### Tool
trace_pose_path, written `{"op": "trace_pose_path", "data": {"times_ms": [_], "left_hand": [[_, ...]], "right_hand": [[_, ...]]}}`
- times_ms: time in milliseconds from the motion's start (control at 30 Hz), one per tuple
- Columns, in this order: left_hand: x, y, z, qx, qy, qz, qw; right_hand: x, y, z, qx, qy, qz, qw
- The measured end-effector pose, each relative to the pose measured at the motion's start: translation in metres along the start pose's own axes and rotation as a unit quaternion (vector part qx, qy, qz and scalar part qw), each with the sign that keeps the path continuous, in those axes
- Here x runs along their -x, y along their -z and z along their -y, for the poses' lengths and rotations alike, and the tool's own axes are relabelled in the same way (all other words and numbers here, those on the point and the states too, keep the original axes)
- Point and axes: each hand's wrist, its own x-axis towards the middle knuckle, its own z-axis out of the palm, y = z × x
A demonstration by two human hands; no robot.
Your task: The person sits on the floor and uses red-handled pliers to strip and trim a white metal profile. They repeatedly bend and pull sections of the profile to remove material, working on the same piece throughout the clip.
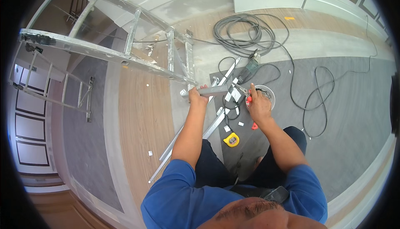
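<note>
Left hand [197, 97] closed round the end of a short grey metal channel [213, 90], held just above the floor [141, 116]. Right hand [259, 106] gripping a red-handled tool [249, 99] at the channel's other end. The channel's long axis runs approx. left-right, slightly up to the right. Progress, my guess: mid-way. Small offcuts [241, 124] already lie about; longer metal strips [189, 145] still uncut on the floor. Grinder [248, 68] and tape measure [231, 139] are nearby, both lying untouched.
</note>
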Motion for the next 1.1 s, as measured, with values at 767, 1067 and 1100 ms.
{"op": "trace_pose_path", "data": {"times_ms": [767,1067,1100], "left_hand": [[-0.029,0.009,-0.005,-0.046,0.010,0.047,0.998],[-0.033,0.009,-0.016,-0.029,0.005,0.030,0.999],[-0.036,0.011,-0.017,-0.035,0.006,0.035,0.999]], "right_hand": [[-0.003,-0.021,0.007,-0.223,0.042,-0.007,0.974],[-0.009,-0.001,0.014,-0.417,0.012,0.332,0.846],[-0.008,0.003,0.016,-0.426,0.008,0.338,0.839]]}}
